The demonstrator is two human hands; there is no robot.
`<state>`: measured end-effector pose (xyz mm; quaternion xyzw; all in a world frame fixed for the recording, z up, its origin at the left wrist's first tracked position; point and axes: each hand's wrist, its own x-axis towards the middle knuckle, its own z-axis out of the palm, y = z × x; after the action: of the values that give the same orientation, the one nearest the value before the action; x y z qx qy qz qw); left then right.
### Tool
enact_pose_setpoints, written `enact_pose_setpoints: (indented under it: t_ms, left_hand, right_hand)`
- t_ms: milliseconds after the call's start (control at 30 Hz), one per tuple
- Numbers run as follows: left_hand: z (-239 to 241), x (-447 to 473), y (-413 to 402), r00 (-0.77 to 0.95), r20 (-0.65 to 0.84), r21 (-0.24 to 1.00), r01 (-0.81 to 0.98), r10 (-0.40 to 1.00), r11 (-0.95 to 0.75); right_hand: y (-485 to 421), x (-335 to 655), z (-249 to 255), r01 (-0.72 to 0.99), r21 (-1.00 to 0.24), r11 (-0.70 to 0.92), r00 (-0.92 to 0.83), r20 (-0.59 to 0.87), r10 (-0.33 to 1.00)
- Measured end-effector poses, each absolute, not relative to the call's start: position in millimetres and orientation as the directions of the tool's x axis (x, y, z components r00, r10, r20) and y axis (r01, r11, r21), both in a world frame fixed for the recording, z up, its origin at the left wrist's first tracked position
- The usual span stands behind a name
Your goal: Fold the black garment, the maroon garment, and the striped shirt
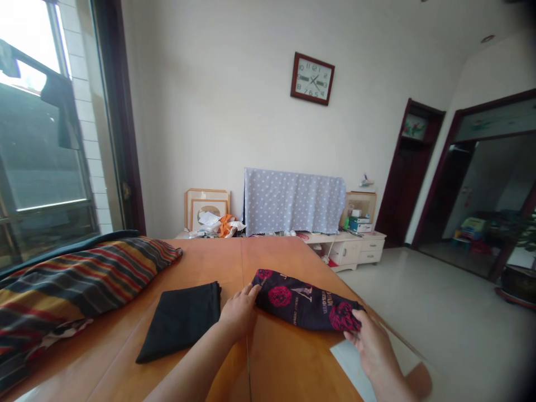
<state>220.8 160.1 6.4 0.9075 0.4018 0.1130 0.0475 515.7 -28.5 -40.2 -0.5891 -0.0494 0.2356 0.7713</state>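
A dark purple cloth point(299, 301) with pink-red round motifs and pale lettering lies folded into a long strip on the wooden table. My left hand point(239, 308) pinches its left end, fingertips at the corner. Its right end is in my right hand point(374, 341), with the thumb on top and the other fingers partly hidden. Left of my left hand rests a black folded cloth point(180, 318), a neat flat piece apart from the patterned one. Whether the patterned cloth is a garment, I cannot tell.
A striped cloth pile point(92, 279) covers the table's left side. Under my right hand is a pale sheet point(349, 363) at the right edge of the table point(276, 251). Beyond stands a low white cabinet point(368, 248), with a dotted cloth point(293, 201) draped above it.
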Motion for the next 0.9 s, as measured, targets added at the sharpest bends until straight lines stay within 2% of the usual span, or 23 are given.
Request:
enact_pose_setpoints:
  t_ms: [133, 267, 367, 533, 667, 767, 900]
  left_hand:
    - [10.0, 252.0, 164.8, 0.653, 0.127, 0.163, 0.729, 0.747, -0.665]
    - [21.9, 258.2, 159.0, 0.669, 0.14, 0.14, 0.716, 0.73, -0.684]
    - [30.2, 238.6, 142.7, 0.696, 0.215, 0.04, 0.695, 0.685, -0.718]
    - [34.4, 177.5, 100.1, 0.731, 0.228, -0.09, 0.674, 0.643, -0.733]
    - [45.7, 154.9, 78.2, 0.724, 0.099, -0.05, 0.688, 0.682, -0.724]
    - [57.2, 175.0, 75.1, 0.741, 0.146, -0.005, 0.663, 0.655, -0.749]
    - [51.1, 235.5, 75.8, 0.807, 0.225, 0.1, 0.538, 0.546, -0.837]
  right_hand:
    - [-29.6, 512.0, -30.3, -0.309, -0.943, 0.126, 0.85, -0.214, 0.481]
    - [-32.4, 512.3, -32.3, -0.258, -0.958, 0.125, 0.848, -0.162, 0.505]
    - [-39.1, 515.4, -39.9, -0.233, -0.966, 0.116, 0.837, -0.138, 0.53]
    - [-55.1, 513.5, -41.7, -0.202, -0.979, -0.016, 0.727, -0.161, 0.668]
    - [-61.9, 506.5, -29.5, -0.186, -0.979, -0.088, 0.601, -0.185, 0.778]
    - [-59.7, 502.3, -24.6, -0.18, -0.978, -0.109, 0.598, -0.197, 0.777]
    - [-52.5, 501.0, -31.3, -0.108, -0.992, -0.061, 0.665, -0.118, 0.738]
